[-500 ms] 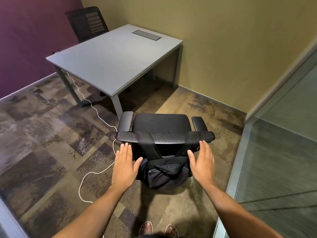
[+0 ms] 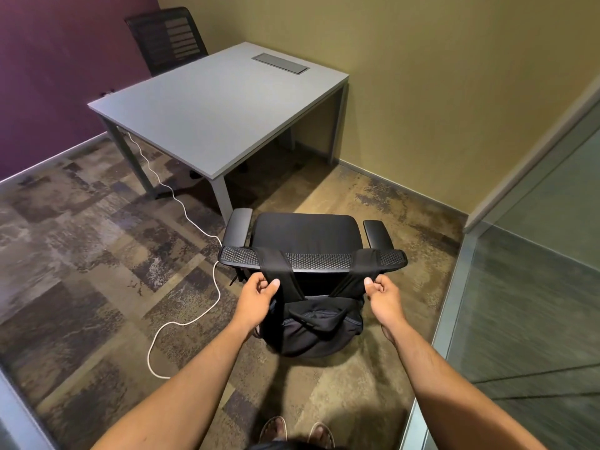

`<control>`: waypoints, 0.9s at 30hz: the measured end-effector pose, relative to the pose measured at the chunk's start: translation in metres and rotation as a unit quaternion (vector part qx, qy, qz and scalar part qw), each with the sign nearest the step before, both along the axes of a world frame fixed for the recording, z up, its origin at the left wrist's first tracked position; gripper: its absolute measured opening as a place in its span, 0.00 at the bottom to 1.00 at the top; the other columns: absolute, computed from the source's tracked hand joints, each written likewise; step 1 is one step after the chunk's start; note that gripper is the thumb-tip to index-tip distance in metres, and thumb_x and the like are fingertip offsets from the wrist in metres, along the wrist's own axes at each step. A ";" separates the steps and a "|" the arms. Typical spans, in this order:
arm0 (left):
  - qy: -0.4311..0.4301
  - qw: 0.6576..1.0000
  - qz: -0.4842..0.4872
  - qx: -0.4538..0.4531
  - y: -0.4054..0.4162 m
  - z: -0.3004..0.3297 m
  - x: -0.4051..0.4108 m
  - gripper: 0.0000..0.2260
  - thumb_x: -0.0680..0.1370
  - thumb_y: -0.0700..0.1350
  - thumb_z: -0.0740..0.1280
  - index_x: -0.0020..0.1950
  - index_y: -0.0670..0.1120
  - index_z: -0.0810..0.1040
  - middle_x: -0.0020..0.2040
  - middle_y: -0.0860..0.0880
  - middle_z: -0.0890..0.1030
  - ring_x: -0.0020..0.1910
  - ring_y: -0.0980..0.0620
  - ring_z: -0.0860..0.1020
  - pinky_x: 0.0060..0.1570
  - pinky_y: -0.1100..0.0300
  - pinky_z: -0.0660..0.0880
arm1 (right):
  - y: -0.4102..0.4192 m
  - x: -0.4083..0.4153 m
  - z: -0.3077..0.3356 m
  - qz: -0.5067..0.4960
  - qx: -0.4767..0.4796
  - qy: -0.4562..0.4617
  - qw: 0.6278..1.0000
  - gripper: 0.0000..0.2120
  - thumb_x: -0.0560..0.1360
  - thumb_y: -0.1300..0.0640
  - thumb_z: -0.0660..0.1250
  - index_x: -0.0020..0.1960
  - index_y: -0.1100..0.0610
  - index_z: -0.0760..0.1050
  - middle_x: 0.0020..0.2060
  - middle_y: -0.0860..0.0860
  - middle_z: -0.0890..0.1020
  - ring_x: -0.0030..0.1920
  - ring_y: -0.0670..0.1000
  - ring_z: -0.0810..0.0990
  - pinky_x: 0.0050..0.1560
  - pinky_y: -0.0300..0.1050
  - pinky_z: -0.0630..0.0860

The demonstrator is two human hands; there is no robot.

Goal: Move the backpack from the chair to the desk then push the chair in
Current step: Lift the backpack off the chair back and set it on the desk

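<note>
— Closed now on the straps, both hands, where half a second ago hovered flat and open behind the chair back. Otherwise unchanged?

— Unchanged. Starting big: patterned brown and grey carpet (image 2: pixel 81 241), purple wall on the left, olive wall ahead, glass partition (image 2: pixel 535 303) along the right.

— Next down?

— Grey desk (image 2: pixel 211 115) in the far corner, top bare except for a flush cable hatch (image 2: pixel 281 63) near its far edge. Behind it, dark mesh second chair (image 2: pixel 168 40) against the purple wall.

— And closer?

— Black chair (image 2: pixel 305 237), well apart from the desk, seat facing it, mesh backrest rim toward the camera, armrests either side. Hanging off that backrest, on the near side: black backpack (image 2: pixel 311 326), two shoulder straps looped over the rim, body dangling below, not touching the seat.

— Hands?

— Left hand (image 2: pixel 256 298) curled round the left strap (image 2: pixel 276 271), thumb and fingers pinched just under the rim. Right hand (image 2: pixel 384 295) likewise clamped on the right strap (image 2: pixel 363 271).

— Smaller still?

— White cable (image 2: pixel 181 206) snaking from under the desk across the carpet, past the chair's left side. Sandalled toes (image 2: pixel 295 430) at the bottom edge.
</note>
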State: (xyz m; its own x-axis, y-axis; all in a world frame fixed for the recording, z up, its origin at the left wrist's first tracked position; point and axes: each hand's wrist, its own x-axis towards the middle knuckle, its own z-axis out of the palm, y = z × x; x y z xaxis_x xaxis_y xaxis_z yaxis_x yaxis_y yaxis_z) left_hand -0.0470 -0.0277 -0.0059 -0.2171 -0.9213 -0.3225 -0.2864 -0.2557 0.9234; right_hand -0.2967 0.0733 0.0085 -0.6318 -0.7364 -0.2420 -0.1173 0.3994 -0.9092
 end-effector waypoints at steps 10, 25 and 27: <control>0.069 0.996 0.055 -0.009 -0.008 -0.010 0.015 0.15 0.80 0.42 0.66 0.41 0.32 0.68 0.38 0.43 0.69 0.40 0.47 0.65 0.44 0.51 0.63 | 0.002 0.009 0.006 0.006 -0.043 -0.010 0.999 0.18 0.81 0.62 0.62 0.36 0.54 0.60 0.30 0.50 0.60 0.27 0.41 0.58 0.25 0.33 0.59; 0.282 0.895 0.343 0.024 0.033 0.015 0.024 0.13 0.83 0.43 0.61 0.38 0.50 0.69 0.37 0.51 0.71 0.37 0.57 0.71 0.37 0.67 0.76 | -0.007 0.039 0.046 -0.057 -0.115 -0.027 0.991 0.20 0.80 0.61 0.64 0.35 0.53 0.58 0.32 0.53 0.58 0.34 0.48 0.58 0.38 0.45 0.67; 0.293 0.877 0.379 0.031 0.036 0.016 0.024 0.13 0.83 0.43 0.61 0.38 0.50 0.68 0.36 0.50 0.70 0.35 0.58 0.70 0.36 0.67 0.76 | -0.006 0.041 0.047 -0.049 -0.117 -0.037 0.991 0.18 0.81 0.61 0.63 0.36 0.55 0.60 0.33 0.55 0.59 0.34 0.51 0.58 0.39 0.46 0.67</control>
